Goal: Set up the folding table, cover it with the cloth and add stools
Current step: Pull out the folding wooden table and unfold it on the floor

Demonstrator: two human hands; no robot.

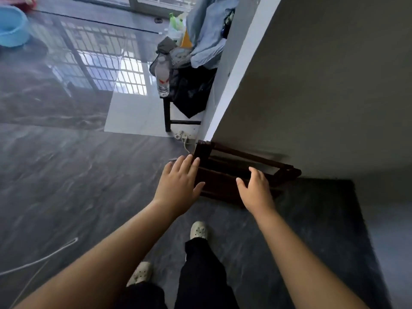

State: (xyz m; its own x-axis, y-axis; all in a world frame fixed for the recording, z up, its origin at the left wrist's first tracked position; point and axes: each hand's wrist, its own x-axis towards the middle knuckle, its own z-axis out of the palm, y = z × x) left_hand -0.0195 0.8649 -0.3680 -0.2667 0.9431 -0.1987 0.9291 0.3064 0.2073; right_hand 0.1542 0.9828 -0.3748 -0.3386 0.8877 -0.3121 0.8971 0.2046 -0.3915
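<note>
A dark brown folded wooden piece, the folding table or a stool (225, 172), leans against the grey wall at floor level. My left hand (178, 184) is stretched out with straight fingers at its left end, fingertips at the wood's edge. My right hand (256, 190) hovers over its middle slats with relaxed, slightly spread fingers, holding nothing. Whether either hand touches the wood cannot be told. No cloth for the table is identifiable.
A dark chair (178, 103) piled with clothes, bags and a water bottle (162, 79) stands by the wall corner. A power strip and cord (185, 139) lie beside the folded piece. A blue basin (11, 27) sits far left. A white cable (40, 259) crosses the glossy floor.
</note>
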